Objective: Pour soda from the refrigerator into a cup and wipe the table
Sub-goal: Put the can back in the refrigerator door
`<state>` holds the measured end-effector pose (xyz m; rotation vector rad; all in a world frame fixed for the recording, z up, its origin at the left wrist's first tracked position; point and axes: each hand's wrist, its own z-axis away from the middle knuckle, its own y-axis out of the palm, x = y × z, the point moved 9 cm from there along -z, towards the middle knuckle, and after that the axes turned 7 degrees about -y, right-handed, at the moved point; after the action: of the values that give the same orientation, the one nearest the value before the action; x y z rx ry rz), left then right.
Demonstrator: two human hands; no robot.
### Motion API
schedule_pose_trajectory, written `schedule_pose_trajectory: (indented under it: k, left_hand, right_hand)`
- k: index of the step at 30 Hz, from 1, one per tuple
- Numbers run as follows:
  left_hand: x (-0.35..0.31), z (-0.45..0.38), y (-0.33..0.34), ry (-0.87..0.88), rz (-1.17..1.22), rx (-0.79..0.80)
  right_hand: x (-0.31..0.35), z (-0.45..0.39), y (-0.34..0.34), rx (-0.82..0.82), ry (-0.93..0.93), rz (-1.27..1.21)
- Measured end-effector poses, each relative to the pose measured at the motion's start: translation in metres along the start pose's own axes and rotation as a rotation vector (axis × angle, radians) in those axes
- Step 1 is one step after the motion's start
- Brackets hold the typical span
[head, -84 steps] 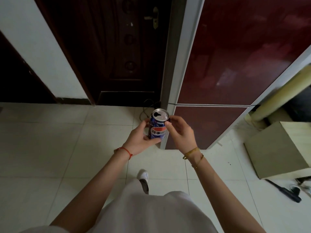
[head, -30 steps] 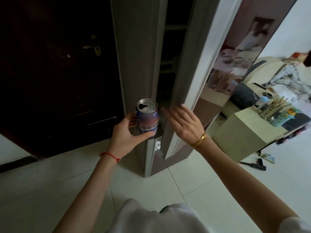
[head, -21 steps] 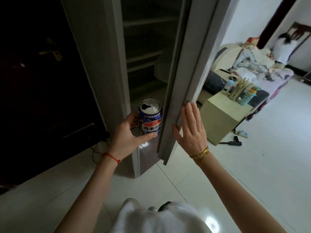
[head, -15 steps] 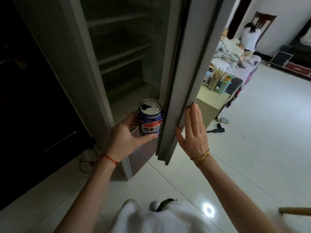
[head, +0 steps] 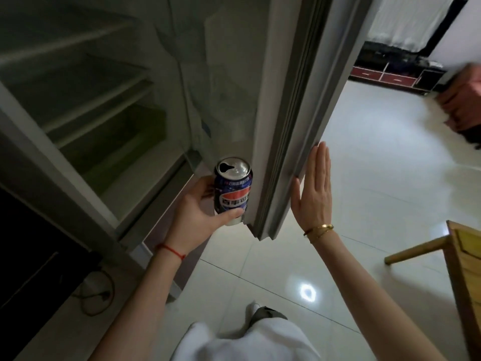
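My left hand [head: 197, 212] grips a blue soda can [head: 233, 190] upright, its top opened, just in front of the open refrigerator [head: 109, 105]. The refrigerator's shelves look bare and dark. Its door [head: 294, 105] stands ajar to the right of the can. My right hand [head: 313, 190] lies flat with straight fingers against the door's outer edge. No cup or cloth is in view.
A wooden table or chair [head: 460, 267] juts in at the right edge. Glossy white floor tiles [head: 364, 157] stretch to a low red cabinet [head: 385, 76] at the back. A dark door [head: 31, 251] and a cable [head: 99, 295] lie at lower left.
The refrigerator door has swung wider open under my right hand, showing the shelves. My view has turned right. The can stays in my left hand.
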<state>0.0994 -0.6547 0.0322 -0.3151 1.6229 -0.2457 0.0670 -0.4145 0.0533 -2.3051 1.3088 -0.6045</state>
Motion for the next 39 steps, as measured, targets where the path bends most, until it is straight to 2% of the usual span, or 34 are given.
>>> schedule_pose_trajectory:
  k: [13, 27, 39]
  left_hand:
    - [-0.034, -0.067, 0.062, 0.048, 0.020, -0.019]
    - [-0.075, -0.156, 0.153, 0.100, 0.049, -0.017]
    - [-0.099, -0.212, 0.181, 0.139, -0.022, -0.062]
  right_hand:
    - [-0.116, -0.038, 0.010, -0.004, 0.316, -0.229]
    - [-0.240, -0.097, 0.047, 0.097, 0.527, -0.532]
    - [-0.302, -0.149, 0.082, 0.149, 0.643, -0.691]
